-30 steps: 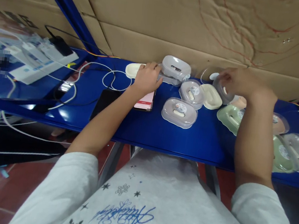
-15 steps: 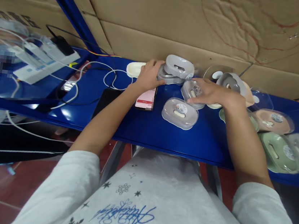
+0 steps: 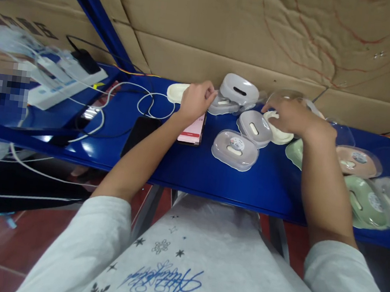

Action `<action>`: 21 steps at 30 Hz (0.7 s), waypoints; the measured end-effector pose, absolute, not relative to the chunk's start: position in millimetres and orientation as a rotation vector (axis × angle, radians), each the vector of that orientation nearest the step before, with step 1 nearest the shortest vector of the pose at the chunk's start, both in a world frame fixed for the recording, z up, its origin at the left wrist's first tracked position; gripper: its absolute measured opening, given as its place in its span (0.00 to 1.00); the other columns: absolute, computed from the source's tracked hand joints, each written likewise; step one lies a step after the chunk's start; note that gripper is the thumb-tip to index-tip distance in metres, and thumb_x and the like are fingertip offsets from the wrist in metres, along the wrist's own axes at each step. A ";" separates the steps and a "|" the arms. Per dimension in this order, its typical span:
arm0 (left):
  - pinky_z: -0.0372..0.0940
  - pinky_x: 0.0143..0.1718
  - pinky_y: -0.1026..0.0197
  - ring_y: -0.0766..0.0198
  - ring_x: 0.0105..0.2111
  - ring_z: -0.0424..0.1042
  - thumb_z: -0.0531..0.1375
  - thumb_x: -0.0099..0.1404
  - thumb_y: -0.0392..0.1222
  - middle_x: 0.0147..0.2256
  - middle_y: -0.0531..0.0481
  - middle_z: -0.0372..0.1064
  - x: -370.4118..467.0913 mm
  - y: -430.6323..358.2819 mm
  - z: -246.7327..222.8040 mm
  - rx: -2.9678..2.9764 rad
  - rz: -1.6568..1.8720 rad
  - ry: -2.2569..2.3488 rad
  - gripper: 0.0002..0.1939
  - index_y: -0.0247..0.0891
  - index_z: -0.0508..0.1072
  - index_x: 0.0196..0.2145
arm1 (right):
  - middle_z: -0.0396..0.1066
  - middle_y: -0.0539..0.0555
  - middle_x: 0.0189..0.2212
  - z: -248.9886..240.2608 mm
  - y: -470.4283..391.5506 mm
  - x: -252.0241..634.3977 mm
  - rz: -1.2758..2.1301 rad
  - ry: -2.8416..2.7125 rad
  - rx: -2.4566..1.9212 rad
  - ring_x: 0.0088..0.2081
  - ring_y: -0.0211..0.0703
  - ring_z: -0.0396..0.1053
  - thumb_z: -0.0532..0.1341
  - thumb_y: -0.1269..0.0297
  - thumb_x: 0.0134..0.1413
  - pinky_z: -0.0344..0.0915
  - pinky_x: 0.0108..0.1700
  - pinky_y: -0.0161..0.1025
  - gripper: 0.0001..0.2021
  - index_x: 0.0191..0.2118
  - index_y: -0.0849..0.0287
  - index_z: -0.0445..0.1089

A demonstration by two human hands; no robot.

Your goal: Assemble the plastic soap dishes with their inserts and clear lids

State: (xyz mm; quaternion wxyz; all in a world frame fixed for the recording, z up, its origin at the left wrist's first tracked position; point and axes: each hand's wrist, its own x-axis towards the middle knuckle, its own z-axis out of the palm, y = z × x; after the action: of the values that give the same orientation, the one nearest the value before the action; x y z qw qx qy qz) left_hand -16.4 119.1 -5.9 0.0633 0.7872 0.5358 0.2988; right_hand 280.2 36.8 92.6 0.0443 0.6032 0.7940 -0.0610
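My left hand point(image 3: 197, 101) is curled closed beside a stack of oval plastic dishes that look like soap dishes. Whatever its fingertips may pinch is too small to make out. A pale grey dish point(image 3: 239, 89) tops that stack, tilted on a lower grey dish point(image 3: 222, 106). My right hand point(image 3: 287, 114) reaches over a cream dish point(image 3: 279, 129) with thumb and fingers apart; a clear lid point(image 3: 287, 93) shows behind it. Left of the cream dish lies a grey dish point(image 3: 254, 127). Nearer me sits another grey dish point(image 3: 235, 150) with a clear cover and round label.
A lit phone point(image 3: 190, 133) and a dark tablet-like slab point(image 3: 140, 132) lie near my left forearm. On the right are a peach dish point(image 3: 357, 161) and a green dish point(image 3: 366, 200). White cables and a power strip point(image 3: 67, 87) occupy the left; cardboard point(image 3: 209, 57) stands behind.
My right hand has moved off the middle grey dish, to the right and over the cream one. My left hand has drawn back slightly from the stack, its fingers now curled.
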 end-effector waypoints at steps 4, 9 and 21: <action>0.66 0.58 0.42 0.44 0.53 0.77 0.58 0.76 0.50 0.50 0.41 0.82 -10.7 116.2 -7.9 2.603 0.666 1.467 0.16 0.39 0.83 0.47 | 0.80 0.63 0.51 80.2 34.8 255.2 -0.274 2.338 1.751 0.55 0.62 0.75 0.60 0.61 0.69 0.67 0.61 0.57 0.12 0.50 0.57 0.79; 0.60 0.64 0.38 0.42 0.63 0.72 0.55 0.78 0.49 0.59 0.37 0.78 -2.6 105.7 -3.5 2.710 0.599 1.386 0.21 0.39 0.79 0.59 | 0.80 0.69 0.44 60.3 35.9 240.3 -0.293 2.198 1.802 0.50 0.67 0.78 0.67 0.44 0.64 0.70 0.52 0.53 0.25 0.46 0.67 0.79; 0.55 0.64 0.30 0.36 0.66 0.64 0.53 0.78 0.46 0.65 0.37 0.71 6.1 101.5 -13.0 2.732 0.400 1.445 0.24 0.44 0.72 0.67 | 0.81 0.65 0.49 74.1 29.9 250.2 -0.296 2.380 1.605 0.48 0.55 0.78 0.63 0.69 0.65 0.69 0.51 0.46 0.19 0.59 0.66 0.74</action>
State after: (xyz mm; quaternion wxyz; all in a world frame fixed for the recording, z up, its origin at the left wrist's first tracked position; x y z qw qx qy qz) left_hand 6.1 101.5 -13.0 0.0126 0.8765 0.4638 0.1282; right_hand 250.2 29.9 74.1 0.1273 0.5516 0.8180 -0.1016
